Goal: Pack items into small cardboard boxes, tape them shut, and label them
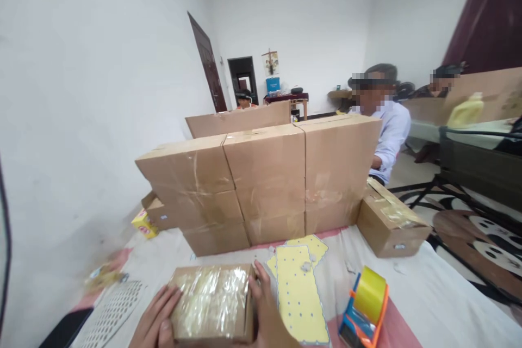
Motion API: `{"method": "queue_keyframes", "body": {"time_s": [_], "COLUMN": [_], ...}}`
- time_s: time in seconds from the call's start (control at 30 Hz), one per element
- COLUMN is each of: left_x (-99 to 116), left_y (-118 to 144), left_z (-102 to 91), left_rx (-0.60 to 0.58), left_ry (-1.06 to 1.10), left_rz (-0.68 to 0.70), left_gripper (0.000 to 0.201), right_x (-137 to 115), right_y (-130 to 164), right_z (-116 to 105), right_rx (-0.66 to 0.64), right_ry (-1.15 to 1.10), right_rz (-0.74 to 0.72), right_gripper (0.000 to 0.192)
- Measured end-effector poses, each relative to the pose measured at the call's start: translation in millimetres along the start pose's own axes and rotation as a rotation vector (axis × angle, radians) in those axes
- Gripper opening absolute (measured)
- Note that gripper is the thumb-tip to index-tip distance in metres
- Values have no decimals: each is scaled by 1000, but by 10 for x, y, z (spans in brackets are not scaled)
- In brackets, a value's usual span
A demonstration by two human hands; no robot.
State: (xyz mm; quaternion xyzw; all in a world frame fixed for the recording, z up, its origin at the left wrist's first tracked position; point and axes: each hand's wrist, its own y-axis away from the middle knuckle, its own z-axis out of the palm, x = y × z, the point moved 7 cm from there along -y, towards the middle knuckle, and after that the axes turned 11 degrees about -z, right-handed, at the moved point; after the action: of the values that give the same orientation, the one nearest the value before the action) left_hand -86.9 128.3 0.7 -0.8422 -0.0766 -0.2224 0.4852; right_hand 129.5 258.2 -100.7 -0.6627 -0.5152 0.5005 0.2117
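Note:
A small cardboard box (pixel 210 302), its top covered in clear tape, sits at the table's near edge. My left hand (pixel 155 321) grips its left side and my right hand (pixel 267 312) presses against its right side. Right of my right hand lies a yellow sheet (pixel 299 296) with small dots. An orange and blue tape dispenser (pixel 364 310) with a yellow roll stands further right.
A wall of large taped cartons (pixel 265 185) lines the table's far side, with a smaller carton (pixel 391 223) at the right end. A perforated white mat (pixel 112 312) and a yellow packet (pixel 143 223) lie at left. Other people sit beyond the cartons.

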Motion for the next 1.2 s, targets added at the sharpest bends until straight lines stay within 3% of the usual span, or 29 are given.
{"method": "queue_keyframes", "body": {"time_s": [0.2, 0.37, 0.77, 1.2], "left_x": [102, 116, 60, 74], "left_y": [9, 13, 21, 7], "left_z": [-22, -36, -28, -22], "left_rx": [171, 181, 153, 261], "left_ry": [-26, -3, 59, 72], "left_rz": [44, 49, 84, 53], "left_gripper": [38, 39, 32, 26], "right_x": [-225, -318, -241, -217], "right_y": [-115, -170, -183, -256], "right_z": [-196, -180, -177, -236], "right_rx": [29, 3, 6, -53], "right_ry": [-51, -103, -55, -61], "right_rz": [53, 55, 41, 70], "right_gripper": [125, 113, 115, 116]}}
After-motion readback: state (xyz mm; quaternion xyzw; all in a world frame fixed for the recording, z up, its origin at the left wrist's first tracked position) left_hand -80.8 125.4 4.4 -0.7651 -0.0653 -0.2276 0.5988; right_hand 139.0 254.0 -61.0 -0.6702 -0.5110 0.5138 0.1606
